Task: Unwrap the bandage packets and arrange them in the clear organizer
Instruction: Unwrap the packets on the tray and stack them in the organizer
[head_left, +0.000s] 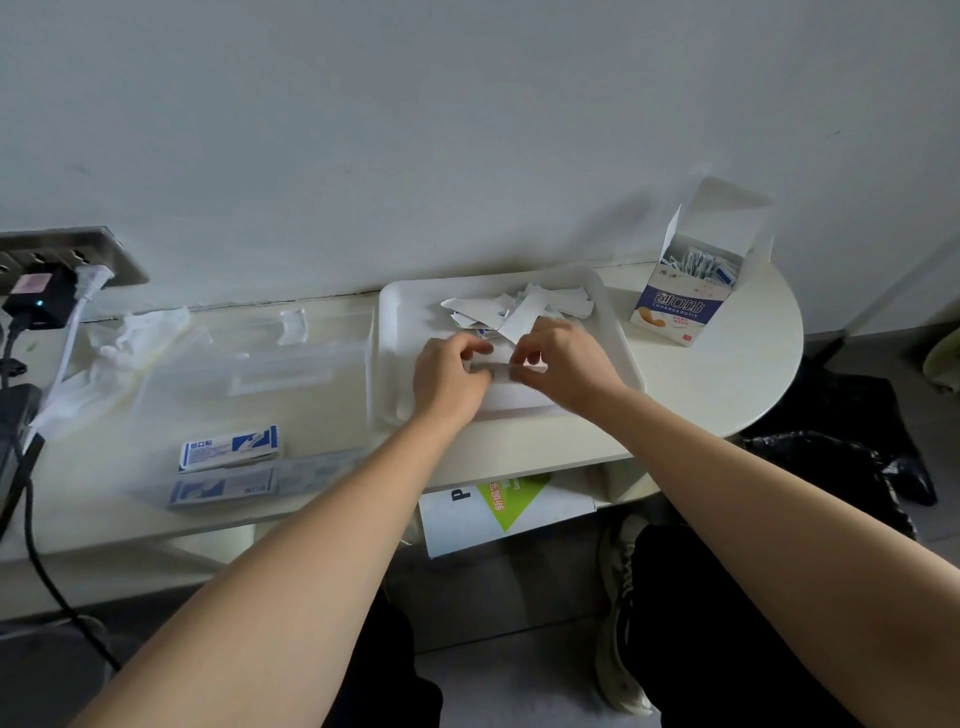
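Looks like the middle of the job to me: the left hand (452, 371) and right hand (563, 364) each have a pinching grip on one end of a small bandage packet (501, 368), held between them just over the white tray (387, 312), seemingly mid-peel. A pile of torn wrappers (519, 309) sits at the back of the tray, so a fair few are opened, but I can't make out any bandages in the clear organizer (291, 358) just left of it. Plenty to go, I'd guess: the open box (685, 296) on the right of the surface has packets poking out, plus two blue-and-white stacks (231, 449) near the front edge.
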